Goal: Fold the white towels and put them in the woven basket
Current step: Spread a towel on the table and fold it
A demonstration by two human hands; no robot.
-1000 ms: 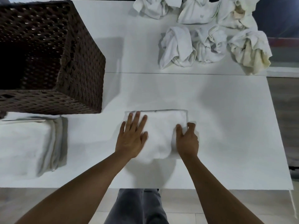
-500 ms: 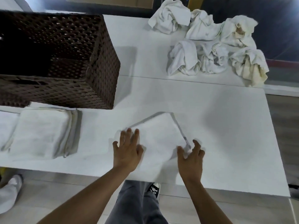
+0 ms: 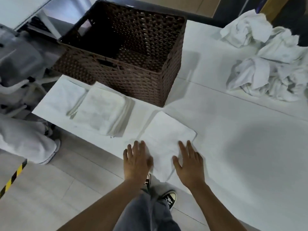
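Note:
A folded white towel (image 3: 166,135) lies flat on the white table (image 3: 241,147) near its front edge. My left hand (image 3: 135,161) rests with straight fingers on the towel's near left edge. My right hand (image 3: 189,161) lies flat on its near right part, fingers spread. The dark brown woven basket (image 3: 146,80) stands behind the towel at the back left, its inside dark. A stack of folded white towels (image 3: 103,110) lies in front of the basket on the left. Several crumpled white towels (image 3: 270,67) are heaped at the back right.
Another flat folded cloth (image 3: 61,99) sits at the table's left end. A second person in pale grey clothes (image 3: 21,135) is at the far left. A black-and-yellow floor stripe (image 3: 13,177) runs below. My legs and black shoes (image 3: 168,197) show under the table edge.
The view has swung left and the towel now lies turned at an angle. My right hand let go of the towel's corner and flattened. Both hands slid toward its near edge.

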